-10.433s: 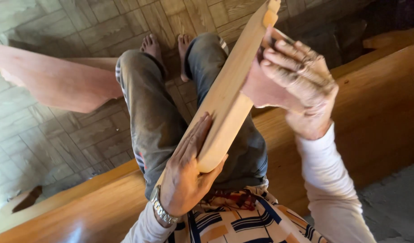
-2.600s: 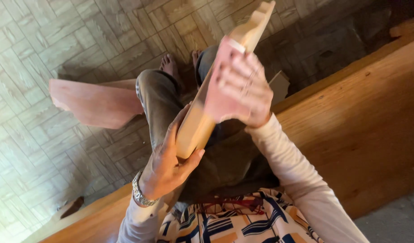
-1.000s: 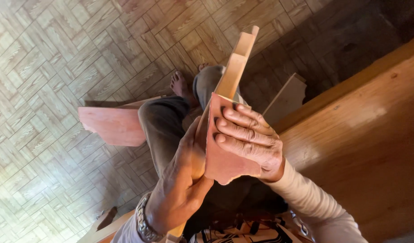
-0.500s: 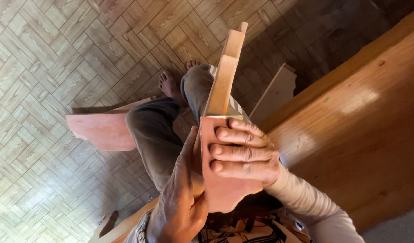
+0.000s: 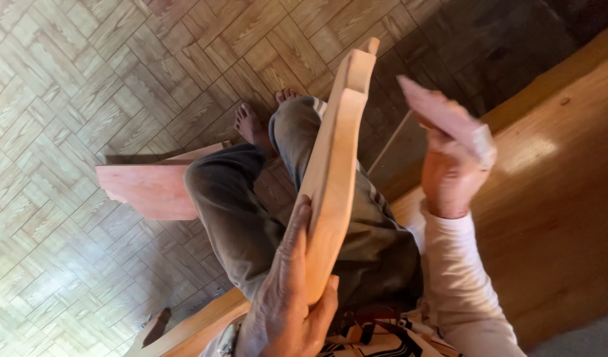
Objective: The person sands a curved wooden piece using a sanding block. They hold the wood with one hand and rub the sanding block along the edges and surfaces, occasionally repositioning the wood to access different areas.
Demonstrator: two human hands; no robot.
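The left hand (image 5: 287,301) is at the bottom of the view, closest to the camera. Its fingers are curled around the near end of a long, pale wooden piece (image 5: 334,178). The thumb sits on one side of it and the fingers lie up along the other side, so the hold is tight. The wooden piece is curved and has a small notch at its far tip. It stands on its thin edge, and it runs from the left hand up over the person's lap and away toward the floor.

The right hand (image 5: 449,172) is a bit farther off and to the right, held up in the air. It is apart from the long piece. It pinches a small folded sheet of pinkish sandpaper (image 5: 449,119). The fingers are closed on the sheet's lower part, and the rest of it sticks up past them. A white sleeve (image 5: 459,284) covers that arm.

Under the wooden piece are the person's legs in grey trousers (image 5: 244,211), and past them two bare feet (image 5: 254,122). The person sits on a shiny wooden bench (image 5: 555,218).

On the far side of the legs, a flat reddish board (image 5: 145,188) rests on the parquet floor (image 5: 86,79).
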